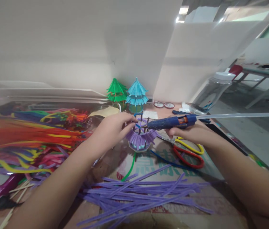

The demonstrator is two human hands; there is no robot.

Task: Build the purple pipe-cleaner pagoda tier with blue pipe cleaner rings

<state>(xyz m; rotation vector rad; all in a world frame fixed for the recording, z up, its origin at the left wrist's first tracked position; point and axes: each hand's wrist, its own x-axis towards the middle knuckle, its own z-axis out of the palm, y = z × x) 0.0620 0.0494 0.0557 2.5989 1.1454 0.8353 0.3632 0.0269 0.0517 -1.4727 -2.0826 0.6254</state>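
Table sheet (115,160): large green characters (164,171), too blurred to read. Left hand (115,128): thumb and forefinger pinched on a short blue strip (138,126). Right hand (188,132): fingers wrapped round glue gun (164,123), nozzle just beside left fingertips. Purple model (141,140) stands directly below left fingertips; scissors (183,150) lie just below right fingers. Purple strips (146,190) lie on the near side of both hands.

Being barred toward the left edge of the bench (111,167) by heaped coloured strips (36,130). Meeting the green-roofed model (116,89) and blue-roofed model (136,92) by the back edge. Running into scissors (188,163) and a clear bottle (208,93) toward the right edge. Finding a narrow lane between the purple model (139,141) and loose purple strips (136,194) near the front edge, crossed by a green strip (132,167). Being closed in above the purple model by the left hand (118,127) and glue gun (167,122).
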